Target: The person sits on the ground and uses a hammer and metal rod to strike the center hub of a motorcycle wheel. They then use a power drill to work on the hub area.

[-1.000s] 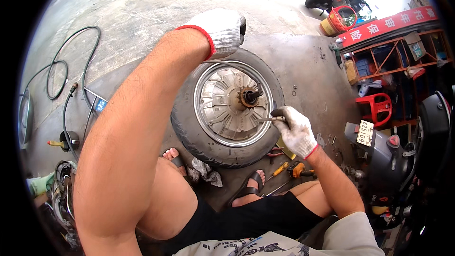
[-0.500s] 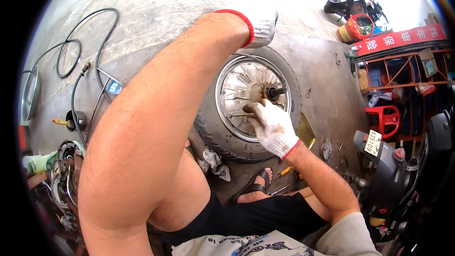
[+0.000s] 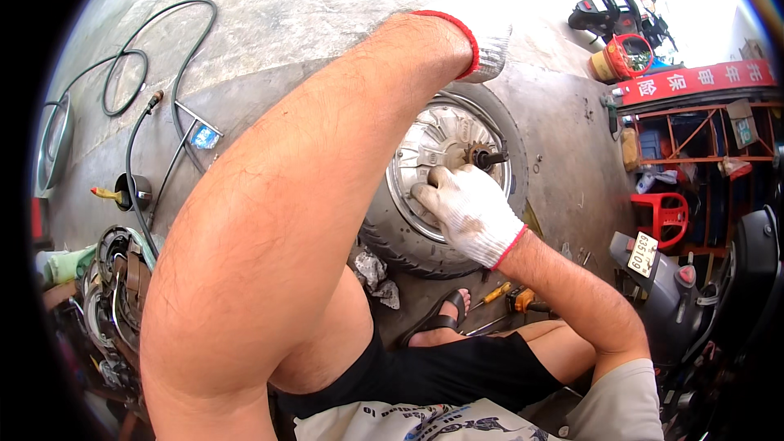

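Note:
A motor wheel lies flat on the floor, with a black tyre around a silver ribbed hub cover. From the hub's middle rises a dark axle with a toothed brown ring at its base. My right hand, in a white glove with a red cuff, is over the near part of the cover. Its fingers are curled and pressed together; anything between them is too small to see. My left forearm crosses the view, and my left gloved hand is beyond the wheel's far edge, fingers hidden in glare.
A screwdriver and a yellow-and-black power tool lie by my foot. Crumpled rag sits beside the tyre. Hose coils at left, near a tin with a brush. A scooter and red stool stand at right.
The view has shifted, so the wheel appears farther right. My right hand's fingers have curled in more tightly over the hub cover. More of the power tool shows by my foot.

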Tool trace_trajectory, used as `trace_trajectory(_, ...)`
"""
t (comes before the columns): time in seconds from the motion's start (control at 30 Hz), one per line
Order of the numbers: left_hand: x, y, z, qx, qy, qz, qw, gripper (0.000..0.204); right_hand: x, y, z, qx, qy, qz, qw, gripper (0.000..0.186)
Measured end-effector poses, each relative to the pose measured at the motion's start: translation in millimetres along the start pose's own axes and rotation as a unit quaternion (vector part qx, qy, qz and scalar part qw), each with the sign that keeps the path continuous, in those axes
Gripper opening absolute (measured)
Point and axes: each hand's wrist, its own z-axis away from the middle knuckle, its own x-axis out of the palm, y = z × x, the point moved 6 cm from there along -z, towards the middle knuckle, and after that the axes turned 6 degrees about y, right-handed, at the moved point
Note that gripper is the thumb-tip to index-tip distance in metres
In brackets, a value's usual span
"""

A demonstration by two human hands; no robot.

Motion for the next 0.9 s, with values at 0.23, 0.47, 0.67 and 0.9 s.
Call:
trace_trajectory(0.23, -1, -3, -3, -0.012, 0.009, -0.008, 1.0, 0.03, 1, -5, -16, -0.005, -0.097, 0.016, 0.995, 0.024)
trace_trajectory(0.47, -8, 5, 3, -0.022, -0.059, -0.012, 0.998, 0.036, -6, -9, -18, 0.058, -0.1, 0.003, 0.993, 0.02)
trace_trajectory(0.67, -18, 7, 13, -0.016, -0.06, -0.003, 0.998, 0.036, 1, -6, -26, 0.089, -0.132, -0.01, 0.987, 0.018)
trace_trajectory(0.9, -18, 6, 11, -0.016, -0.056, -0.012, 0.998, 0.037, 2, -13, -21, -0.025, -0.104, 0.055, 0.993, 0.02)
